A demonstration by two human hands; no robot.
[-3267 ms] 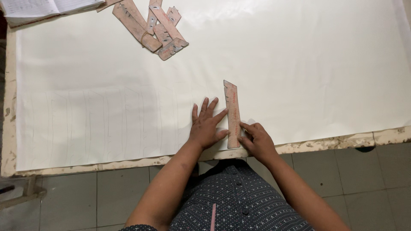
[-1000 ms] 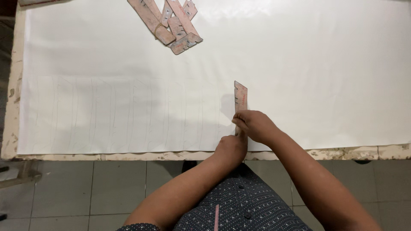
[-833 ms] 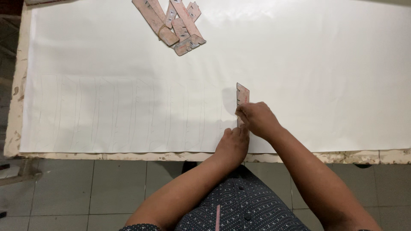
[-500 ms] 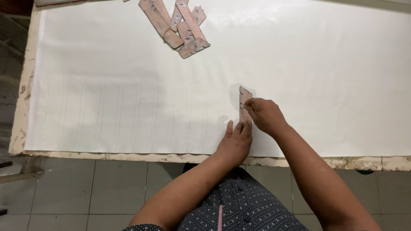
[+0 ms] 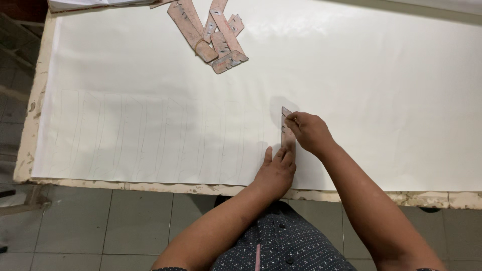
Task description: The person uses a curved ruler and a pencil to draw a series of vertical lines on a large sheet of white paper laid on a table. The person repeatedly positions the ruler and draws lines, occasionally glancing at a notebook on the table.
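Note:
A narrow pinkish cardboard template (image 5: 287, 131) lies upright on a large white sheet (image 5: 381, 90) near the table's front edge. My left hand (image 5: 275, 173) presses its fingertips on the template's lower end. My right hand (image 5: 309, 131) sits at the template's upper end with its fingertips pinched against the top left edge. What they pinch is hidden. Faint traced outlines (image 5: 150, 135) run in a row across the sheet to the left of the template.
A loose pile of several similar cardboard templates (image 5: 211, 35) lies at the back of the sheet. The table's worn pale edge (image 5: 125, 185) runs along the front, with a grey tiled floor (image 5: 100, 226) below. A wooden frame (image 5: 15, 200) stands at the lower left.
My left hand left the sheet and came back onto the template's lower end. My right hand slid up the template from its lower part to its top.

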